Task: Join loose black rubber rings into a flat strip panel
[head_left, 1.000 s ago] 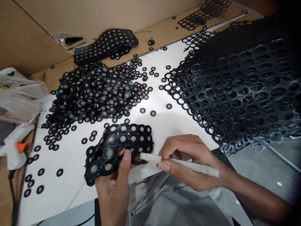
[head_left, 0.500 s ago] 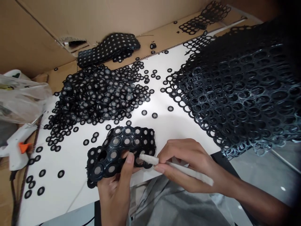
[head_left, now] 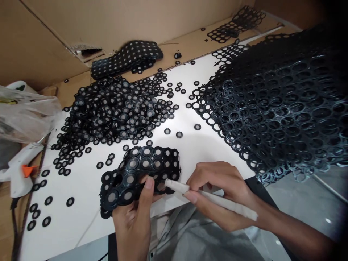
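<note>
A folded black sheet of joined rings with pale round centres [head_left: 146, 164] is held up low in the middle of the head view. My left hand [head_left: 137, 217] grips it from below, the thumb pressed on its front face. A few of its rings show no pale centre. My right hand [head_left: 220, 194] pinches a white pen-like stick [head_left: 225, 206], whose tip lies at the sheet's lower right part. Whether the tip touches the sheet I cannot tell.
Loose black washers with pale centres [head_left: 116, 108] are heaped on the white board [head_left: 78, 188]. To the right rises a stack of black ring sheets [head_left: 277, 105]. A filled sheet [head_left: 127, 56] lies behind the heap. A white glue gun [head_left: 23, 168] and a plastic bag [head_left: 27, 116] are at left.
My right hand and the white stick have moved slightly to the right. The left hand and its sheet have barely moved.
</note>
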Tool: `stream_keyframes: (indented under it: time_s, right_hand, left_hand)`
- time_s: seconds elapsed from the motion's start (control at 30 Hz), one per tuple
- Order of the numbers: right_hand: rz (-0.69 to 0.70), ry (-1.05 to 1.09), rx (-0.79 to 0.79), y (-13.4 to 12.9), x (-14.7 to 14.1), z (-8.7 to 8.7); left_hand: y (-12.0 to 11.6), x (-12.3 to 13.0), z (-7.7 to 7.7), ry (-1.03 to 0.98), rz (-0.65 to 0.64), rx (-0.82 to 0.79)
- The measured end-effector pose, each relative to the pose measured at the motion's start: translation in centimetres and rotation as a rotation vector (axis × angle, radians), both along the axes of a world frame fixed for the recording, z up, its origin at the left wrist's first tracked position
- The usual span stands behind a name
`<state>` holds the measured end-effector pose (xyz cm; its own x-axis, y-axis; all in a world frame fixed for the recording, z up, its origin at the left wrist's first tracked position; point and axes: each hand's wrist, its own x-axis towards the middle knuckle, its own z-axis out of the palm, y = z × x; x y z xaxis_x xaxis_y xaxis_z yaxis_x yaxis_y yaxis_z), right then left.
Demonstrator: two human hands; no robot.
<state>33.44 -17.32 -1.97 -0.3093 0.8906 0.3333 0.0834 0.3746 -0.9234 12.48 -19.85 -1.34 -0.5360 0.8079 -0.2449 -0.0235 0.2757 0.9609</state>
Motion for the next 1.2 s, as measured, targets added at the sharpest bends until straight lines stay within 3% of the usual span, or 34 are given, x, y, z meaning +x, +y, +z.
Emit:
stream_keyframes:
  time_s: [0.43,1.2]
  right_hand:
    - [0.025,0.003,0.031,0.01,-0.11,-0.28]
    - [0.009,0.009,-0.004,0.48,-0.20,0.37]
  left_hand:
    - [-0.59,-0.82,-0.53,-0.016,-0.079,-0.001]
    - [-0.09,-0.20,0.16,-0.027,-0.039,-0.002]
